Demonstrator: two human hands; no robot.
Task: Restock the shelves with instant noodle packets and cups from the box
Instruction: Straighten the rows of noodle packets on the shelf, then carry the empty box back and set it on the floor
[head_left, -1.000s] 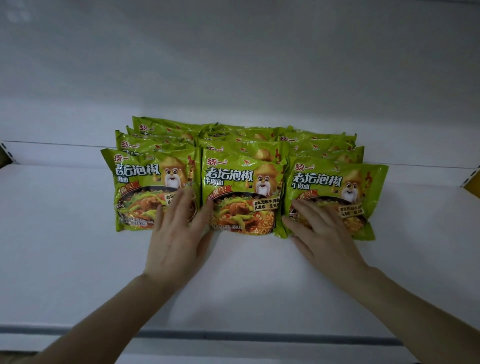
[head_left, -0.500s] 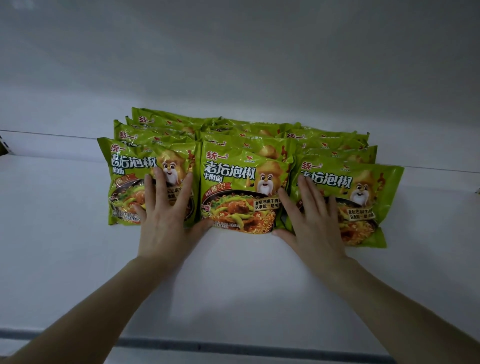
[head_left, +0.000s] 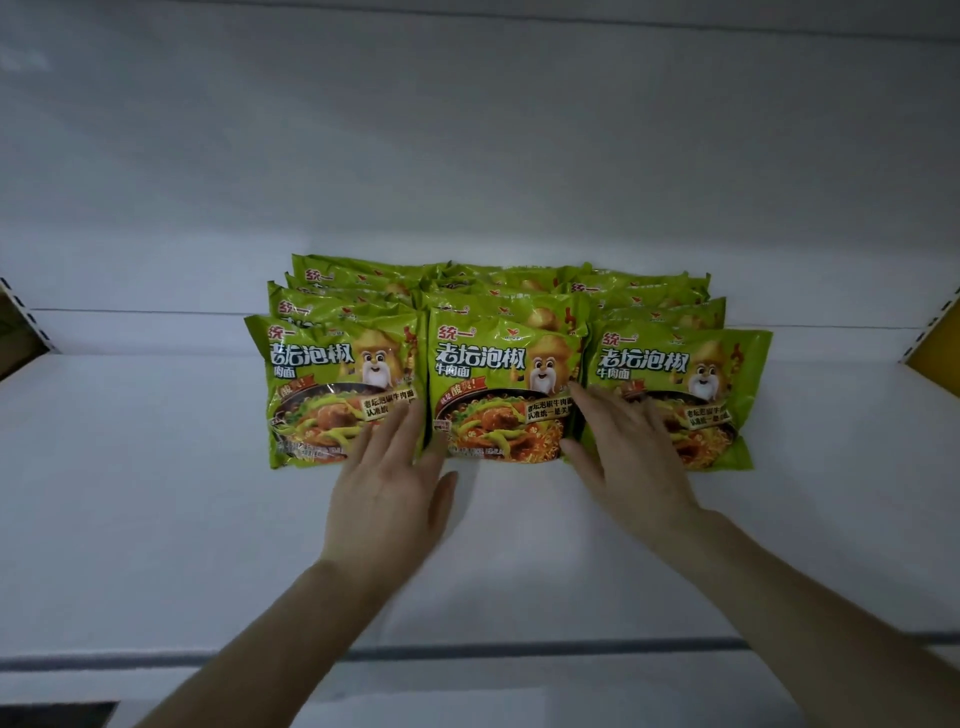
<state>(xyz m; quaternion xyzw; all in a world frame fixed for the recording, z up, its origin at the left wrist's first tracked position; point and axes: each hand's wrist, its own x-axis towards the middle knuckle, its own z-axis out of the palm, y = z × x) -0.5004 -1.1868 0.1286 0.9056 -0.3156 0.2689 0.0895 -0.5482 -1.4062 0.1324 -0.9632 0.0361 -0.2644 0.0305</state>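
Three rows of green instant noodle packets stand on the white shelf (head_left: 130, 493), leaning back one behind another. The front left packet (head_left: 322, 374), the front middle packet (head_left: 493, 384) and the front right packet (head_left: 691, 374) face me. My left hand (head_left: 389, 499) lies flat with spread fingers, its fingertips on the lower right corner of the left packet. My right hand (head_left: 628, 457) is flat too, fingers resting on the lower left of the right packet, thumb near the middle packet's edge. Neither hand grips anything. The box is out of view.
The white back wall (head_left: 467, 156) rises behind the packets. Slotted shelf uprights stand at the far left (head_left: 21, 317) and far right (head_left: 935, 322), with something yellow (head_left: 935, 358) beyond the right one. The shelf's front edge (head_left: 467, 649) runs below my forearms.
Both hands have slid back toward me off the packet fronts, so only fingertips touch. The three front packets now stand in a more even line.
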